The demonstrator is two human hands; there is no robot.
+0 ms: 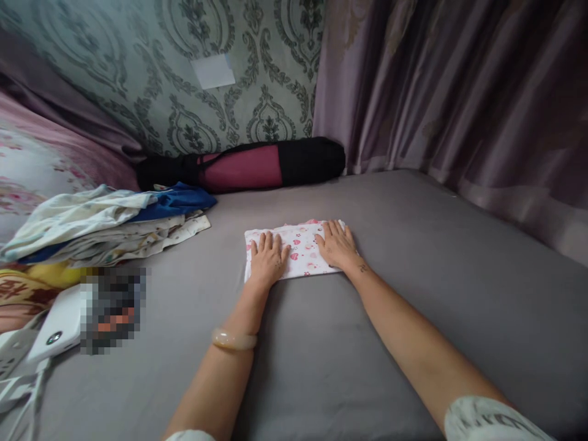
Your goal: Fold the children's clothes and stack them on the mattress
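A folded white cloth (pixel 304 250) with pink hearts and flowers lies flat on the grey bed sheet (pixel 312 349). My left hand (pixel 267 257) rests palm down on its left part, fingers spread. On the cloth's right end lies my right hand (pixel 337 245), also flat with the fingers apart. Neither hand grips anything; both press on the top of the folded fabric. The cloth under the palms is hidden.
Folded clothes (pixel 114 214) in white, blue and beige are piled at the left. A black and dark pink long bag (pixel 243 166) lies along the patterned wall. A white device (pixel 62 321) with a cable sits at lower left. Purple curtains (pixel 413 92) hang at the right.
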